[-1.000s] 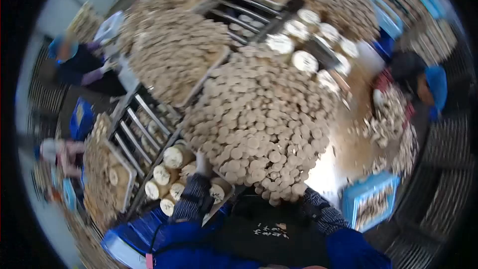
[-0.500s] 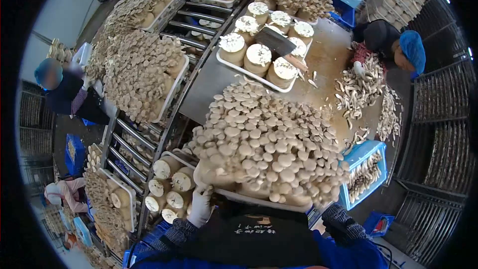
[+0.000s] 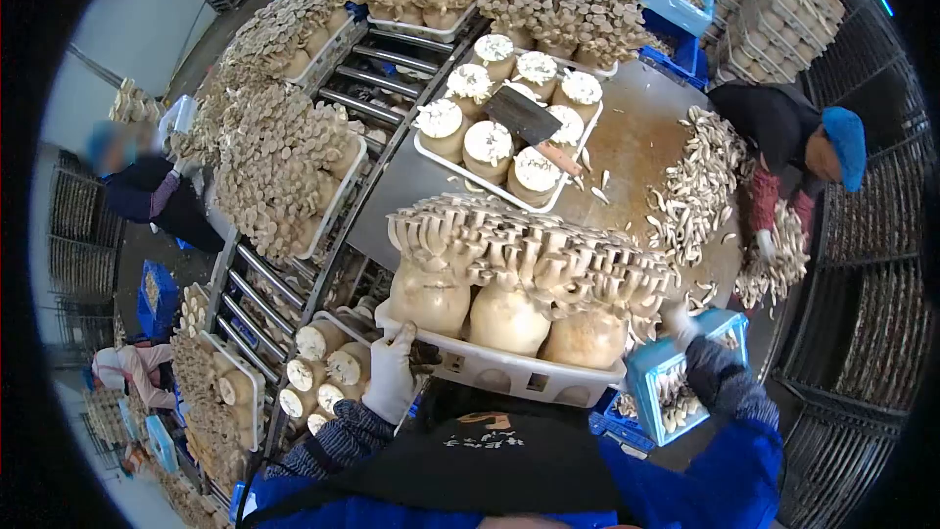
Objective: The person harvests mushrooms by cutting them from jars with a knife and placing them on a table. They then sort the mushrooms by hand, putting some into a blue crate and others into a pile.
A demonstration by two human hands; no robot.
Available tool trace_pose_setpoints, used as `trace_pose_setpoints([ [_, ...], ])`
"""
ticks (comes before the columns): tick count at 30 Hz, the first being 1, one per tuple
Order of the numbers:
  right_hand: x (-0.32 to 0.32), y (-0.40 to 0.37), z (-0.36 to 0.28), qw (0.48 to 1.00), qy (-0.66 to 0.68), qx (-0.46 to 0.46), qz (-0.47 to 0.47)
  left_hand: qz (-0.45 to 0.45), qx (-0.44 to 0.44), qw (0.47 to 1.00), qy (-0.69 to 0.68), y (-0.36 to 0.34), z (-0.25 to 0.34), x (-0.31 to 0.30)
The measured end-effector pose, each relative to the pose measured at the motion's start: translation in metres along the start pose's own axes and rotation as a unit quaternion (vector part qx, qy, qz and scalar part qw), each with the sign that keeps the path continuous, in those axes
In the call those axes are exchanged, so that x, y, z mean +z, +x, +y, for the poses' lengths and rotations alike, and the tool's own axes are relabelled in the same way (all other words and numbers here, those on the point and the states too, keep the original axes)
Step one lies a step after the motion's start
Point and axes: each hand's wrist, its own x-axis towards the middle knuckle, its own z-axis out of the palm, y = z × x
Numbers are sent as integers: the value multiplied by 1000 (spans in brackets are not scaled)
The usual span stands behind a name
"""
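Observation:
My left hand (image 3: 392, 374), in a white glove, grips the left front corner of a white plastic tray (image 3: 519, 370). Fat pale mushroom bags (image 3: 509, 318) stand in the tray, topped by a dense growth of brown-capped mushrooms (image 3: 529, 245). The tray's front wall and the bags' sides face me. My right hand (image 3: 678, 323), also gloved, is smeared by motion beside the right end of the mushrooms, at the rim of a blue-lined basket (image 3: 641, 372) of loose mushrooms. A cleaver (image 3: 524, 116) with a wooden handle lies across cut bags in another white tray (image 3: 423, 144).
Across the metal table (image 3: 627, 127), a co-worker (image 3: 783, 152) handles a pile of cut mushrooms (image 3: 700, 186). Roller conveyors (image 3: 259, 294) on the left carry trays of mushrooms (image 3: 279, 171). Another person (image 3: 162, 186) stands beyond them. Wire racks (image 3: 862, 304) line the right.
The tray before me has tipped, bringing its front wall and bags into view. My right hand has come up to the basket, which has shifted lower left. The co-worker's hands moved to a nearer pile.

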Motion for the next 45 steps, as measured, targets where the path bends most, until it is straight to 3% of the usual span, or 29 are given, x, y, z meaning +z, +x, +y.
trace_pose_setpoints([
  [1, -43, 33, -9, 923, 325, 205, 40, 6, 1, 1000, 4, 1, 4, 4],
  [2, -41, 81, 18, 963, -88, 82, 243, 20, -36, 999, 18, 4, 7, 5],
  [3, -85, 115, -19, 956, 43, 89, 277, 36, -75, 996, 33, 7, 10, 6],
  [4, -122, 157, -55, 948, 182, 118, 232, 49, -13, 998, 32, 18, -3, 2],
  [5, -136, 197, -71, 956, 161, 2, 244, 60, -14, 997, 36, 20, -8, 0],
  [7, -170, 259, -127, 983, 51, -82, 158, 63, -26, 997, 38, 22, -13, -3],
  [9, -155, 327, -149, 978, 35, -142, 151, 84, -19, 995, 54, 19, -12, 1],
  [11, -139, 374, -177, 994, -21, -97, 49, 98, 23, 992, 79, 17, -7, 7],
  [15, -130, 392, -206, 978, -141, -154, 2, 150, 53, 980, 115, 18, -7, 17],
  [16, -121, 393, -195, 977, -147, -157, -5, 144, 80, 977, 132, 13, 3, 30],
  [17, -118, 397, -181, 976, -126, -166, 68, 144, 43, 981, 120, 12, 5, 31],
  [18, -133, 389, -185, 968, -103, -175, 145, 133, 55, 982, 124, 18, 3, 26],
  [21, -195, 339, -192, 973, -81, -163, 141, 114, 43, 983, 139, 21, 7, 25],
  [22, -220, 314, -196, 988, 19, -116, 97, 110, 10, 982, 152, 18, 14, 28],
  [23, -219, 298, -181, 973, 146, -116, 134, 91, 35, 985, 142, 13, 19, 33],
  [26, -257, 196, -174, 891, 374, -189, 173, 104, 84, 983, 127, 18, 14, 36],
  [27, -258, 174, -155, 867, 419, -197, 183, 90, 151, 957, 231, 26, 3, 23],
  [29, -294, 96, -187, 891, 346, -144, 255, 105, 366, 821, 426, 27, 1, 28],
  [30, -307, 77, -180, 910, 340, -86, 221, 91, 367, 822, 426, 14, 11, 47],
  [31, -313, 56, -187, 894, 378, -94, 221, 76, 368, 824, 425, 3, 18, 67],
  [33, -314, 18, -192, 914, 348, -38, 205, 0, 502, 718, 482, 20, 13, 80],
  [34, -314, -4, -208, 932, 293, 10, 212, -56, 527, 709, 466, 18, 18, 99],
  [35, -312, -26, -220, 945, 238, 53, 218, -62, 530, 710, 460, 21, 15, 111],
  [36, -301, -36, -204, 970, 186, 45, 152, -118, 537, 676, 491, 24, 12, 120],
  [37, -283, -48, -193, 972, 72, -114, 193, -172, 543, 637, 519, 26, 10, 128],
  [40, -247, -76, -195, 964, 37, -232, 121, -246, 557, 608, 510, 29, 0, 144],
  [42, -238, -90, -210, 983, -45, -169, 50, -322, 545, 546, 548, 31, -5, 150],
  [45, -222, -85, -202, 986, -79, -144, 17, -372, 472, 533, 595, 24, 0, 172],
])
